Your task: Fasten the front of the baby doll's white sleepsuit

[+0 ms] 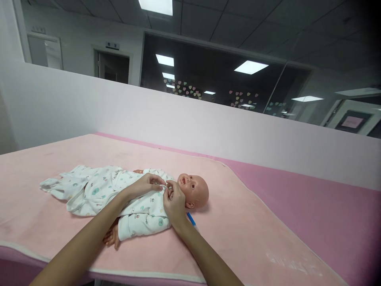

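A baby doll lies on its back on a light pink blanket, head to the right. It wears a white patterned sleepsuit. My left hand rests on the doll's chest and pinches the suit's collar. My right hand meets it from the near side at the neckline, fingers closed on the same collar edge just below the doll's chin. The doll's bare hand sticks out of the near sleeve.
A blue object lies on the blanket by my right wrist, partly hidden. The blanket covers a darker pink table. A low white partition runs behind the table, with dark glass office walls beyond.
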`<state>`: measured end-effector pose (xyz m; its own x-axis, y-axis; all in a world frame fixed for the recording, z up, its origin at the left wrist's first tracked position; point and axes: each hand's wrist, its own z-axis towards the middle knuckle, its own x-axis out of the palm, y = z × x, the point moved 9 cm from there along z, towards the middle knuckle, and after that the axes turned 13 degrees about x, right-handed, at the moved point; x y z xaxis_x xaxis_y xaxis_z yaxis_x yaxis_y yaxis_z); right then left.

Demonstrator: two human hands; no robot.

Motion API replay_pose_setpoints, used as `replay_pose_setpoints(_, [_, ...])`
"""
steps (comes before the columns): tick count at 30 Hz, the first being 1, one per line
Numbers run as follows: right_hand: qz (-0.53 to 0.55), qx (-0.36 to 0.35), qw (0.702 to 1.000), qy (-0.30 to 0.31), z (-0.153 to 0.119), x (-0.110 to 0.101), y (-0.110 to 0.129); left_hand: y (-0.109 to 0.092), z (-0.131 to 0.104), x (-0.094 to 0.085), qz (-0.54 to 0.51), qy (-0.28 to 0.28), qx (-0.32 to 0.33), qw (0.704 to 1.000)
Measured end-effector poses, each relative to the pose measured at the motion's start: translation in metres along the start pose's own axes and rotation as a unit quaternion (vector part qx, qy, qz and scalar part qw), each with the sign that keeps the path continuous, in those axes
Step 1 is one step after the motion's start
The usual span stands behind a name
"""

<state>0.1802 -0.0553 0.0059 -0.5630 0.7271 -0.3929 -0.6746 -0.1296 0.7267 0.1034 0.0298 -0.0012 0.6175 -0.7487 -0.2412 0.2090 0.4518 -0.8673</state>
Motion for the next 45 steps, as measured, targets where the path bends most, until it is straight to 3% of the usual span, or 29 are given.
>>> replay_pose_setpoints(5, [-0.008, 0.001, 1.0, 0.003, 0.0, 0.001, -0.001, 0.002, 0.0, -0.004, 0.016, -0.016, -0.011, 1.0])
replay_pose_setpoints(12, [0.023, 0.004, 1.0, 0.002, -0.003, -0.002, 0.0, -0.004, 0.0, -0.003, 0.096, 0.006, 0.034, 0.995])
replay_pose_setpoints(17, [0.041, 0.007, 0.999, 0.007, -0.004, -0.003, 0.0, -0.001, 0.0, -0.001, 0.076, 0.011, 0.031, 0.997])
replay_pose_setpoints(25, [0.055, 0.009, 0.998, 0.002, -0.004, -0.003, 0.0, -0.012, -0.001, 0.005, 0.044, 0.016, 0.065, 0.997])
replay_pose_setpoints(34, [0.046, 0.007, 0.999, -0.026, -0.004, -0.008, 0.0, -0.01, 0.0, 0.005, 0.027, 0.02, 0.05, 0.998])
replay_pose_setpoints(38, [0.032, -0.01, 0.999, -0.006, -0.006, -0.004, 0.003, -0.012, 0.0, 0.006, 0.002, 0.016, 0.048, 0.999])
replay_pose_setpoints(40, [0.018, -0.014, 1.0, -0.001, -0.006, -0.002, 0.003, -0.011, 0.0, 0.003, 0.023, 0.008, 0.041, 0.999])
replay_pose_setpoints(45, [-0.005, 0.003, 1.0, -0.003, -0.005, 0.002, -0.001, -0.011, -0.005, -0.019, 0.201, -0.025, 0.049, 0.978])
